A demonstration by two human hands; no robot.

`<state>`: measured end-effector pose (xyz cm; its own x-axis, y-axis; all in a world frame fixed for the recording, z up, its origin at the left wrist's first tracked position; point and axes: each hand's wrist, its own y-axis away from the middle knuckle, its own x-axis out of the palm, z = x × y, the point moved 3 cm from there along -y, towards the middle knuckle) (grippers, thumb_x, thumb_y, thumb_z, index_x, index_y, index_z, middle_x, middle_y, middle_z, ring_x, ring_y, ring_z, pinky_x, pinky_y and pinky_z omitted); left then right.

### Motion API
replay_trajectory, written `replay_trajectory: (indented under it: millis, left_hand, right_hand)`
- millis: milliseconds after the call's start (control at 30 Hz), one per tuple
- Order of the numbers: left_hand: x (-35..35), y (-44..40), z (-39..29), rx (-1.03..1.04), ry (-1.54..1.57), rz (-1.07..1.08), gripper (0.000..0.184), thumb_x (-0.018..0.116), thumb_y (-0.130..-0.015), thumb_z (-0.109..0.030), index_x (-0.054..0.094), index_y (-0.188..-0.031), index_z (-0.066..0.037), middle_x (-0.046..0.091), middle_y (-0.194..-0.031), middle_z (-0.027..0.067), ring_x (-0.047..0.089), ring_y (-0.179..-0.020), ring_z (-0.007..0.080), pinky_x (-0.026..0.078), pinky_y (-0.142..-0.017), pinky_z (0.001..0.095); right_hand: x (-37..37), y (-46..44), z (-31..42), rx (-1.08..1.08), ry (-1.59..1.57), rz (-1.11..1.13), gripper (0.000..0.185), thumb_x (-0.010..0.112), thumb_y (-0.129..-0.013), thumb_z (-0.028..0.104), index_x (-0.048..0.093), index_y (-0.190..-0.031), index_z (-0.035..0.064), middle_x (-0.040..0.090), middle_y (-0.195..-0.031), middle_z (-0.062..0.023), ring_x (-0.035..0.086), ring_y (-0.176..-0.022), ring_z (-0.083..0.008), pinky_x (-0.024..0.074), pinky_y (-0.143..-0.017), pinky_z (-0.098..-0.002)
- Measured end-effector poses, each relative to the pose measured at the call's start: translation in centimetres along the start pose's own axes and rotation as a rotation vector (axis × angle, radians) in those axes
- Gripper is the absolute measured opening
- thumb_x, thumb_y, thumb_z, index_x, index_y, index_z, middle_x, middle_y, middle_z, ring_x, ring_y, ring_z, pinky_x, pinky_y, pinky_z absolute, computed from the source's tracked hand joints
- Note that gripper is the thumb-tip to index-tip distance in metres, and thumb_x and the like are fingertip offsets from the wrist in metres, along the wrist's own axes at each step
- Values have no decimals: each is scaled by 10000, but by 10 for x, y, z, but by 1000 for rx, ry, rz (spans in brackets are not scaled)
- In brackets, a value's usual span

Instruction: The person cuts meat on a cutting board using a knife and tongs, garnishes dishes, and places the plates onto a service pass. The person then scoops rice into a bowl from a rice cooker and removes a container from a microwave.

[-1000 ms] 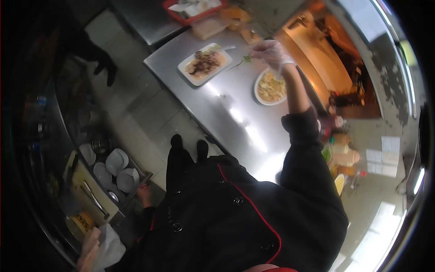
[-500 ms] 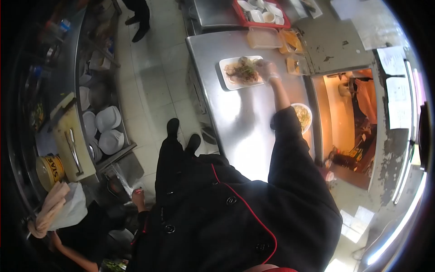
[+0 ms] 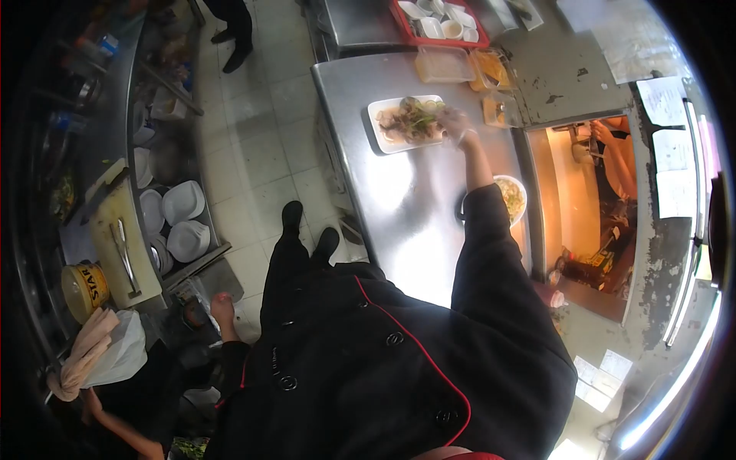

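Observation:
My right hand, which looks covered by a clear glove, is over the right end of a white rectangular plate. Its fingers are bunched against the food, which looks like brownish pieces with green strips on top. Blur hides anything between the fingertips. Beside my right sleeve stands a round white bowl of pale yellowish food, partly covered by the sleeve. Down on my left, my left hand hangs beside my body with curled fingers. What it holds, if anything, cannot be made out.
A steel table bears lidded containers and a red tray of small white dishes. Left are a shelf with white bowls and tongs on a board. Another person's arm and legs show.
My left hand has swung up and slightly left, away from my body. My right hand stays at the plate, and the greens look more spread. A person's arms now show through the wall opening.

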<state>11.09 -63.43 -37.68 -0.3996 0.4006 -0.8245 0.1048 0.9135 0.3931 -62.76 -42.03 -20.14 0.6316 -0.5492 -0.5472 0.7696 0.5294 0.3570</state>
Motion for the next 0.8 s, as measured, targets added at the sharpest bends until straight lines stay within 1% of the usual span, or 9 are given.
replay_trajectory:
  millis: [33,167,233,333,433,533,633,733,800]
  left_hand:
    - [-2,-4,0,64,-10,-45,190,577,-726,-226,667,-811,-81,652,-789,149,631,-773,311,481,-689,384]
    - [1,-2,4,18,-39,-62,165,589,-743,-184,637,-825,-49,644,-788,148,619,-778,342,477,-707,403]
    - [18,-3,33,-30,-65,-36,163,585,-755,-188,639,-827,-53,647,-801,149,619,-787,343,476,-718,401]
    - [29,5,52,-70,-77,12,168,606,-755,-210,644,-825,-62,650,-814,154,622,-798,340,477,-727,406]
    - [25,18,50,-20,-70,-23,182,634,-742,-228,649,-826,-67,654,-815,152,629,-804,330,481,-718,413]
    - [16,26,42,-72,-206,-46,184,649,-733,-226,653,-828,-69,657,-810,144,636,-803,314,487,-704,410]
    - [10,30,36,-73,-183,-50,184,650,-736,-225,655,-828,-66,658,-804,139,639,-799,309,488,-696,407]
    - [6,27,30,-70,-149,-40,185,649,-733,-222,654,-823,-60,656,-801,143,637,-793,314,486,-699,410]
    - [0,31,13,-126,-122,-29,191,647,-728,-217,652,-823,-51,654,-803,152,635,-776,323,485,-697,411]
  right_hand:
    - [-1,1,3,17,-5,9,208,575,-861,226,602,-883,21,586,-671,-56,521,-551,-119,428,-485,-276]
    - [-3,3,9,-43,-168,8,153,567,-861,145,606,-853,-3,612,-684,-50,538,-569,-107,425,-510,-255]
    - [-4,-6,2,-67,-280,32,142,566,-846,131,610,-859,-3,624,-692,-61,562,-581,-115,439,-521,-254]
    - [5,-16,-22,-22,230,27,220,580,-819,203,619,-926,14,637,-739,-91,584,-625,-144,448,-503,-261]
    - [9,-15,-28,101,-113,-41,220,587,-788,176,626,-916,2,656,-762,-102,612,-645,-160,474,-530,-283]
    - [6,-14,-24,86,20,-124,202,589,-781,164,631,-889,-2,654,-728,-93,614,-622,-165,487,-546,-306]
    - [5,-17,-23,118,53,-197,187,599,-775,155,633,-871,-2,650,-698,-90,605,-592,-165,480,-544,-294]
    - [3,-25,-23,-70,364,-234,185,603,-772,141,625,-885,-3,650,-706,-85,593,-598,-152,468,-548,-272]
    - [3,-14,-10,-72,182,-192,165,599,-762,120,630,-876,5,650,-722,-88,586,-610,-141,464,-555,-273]
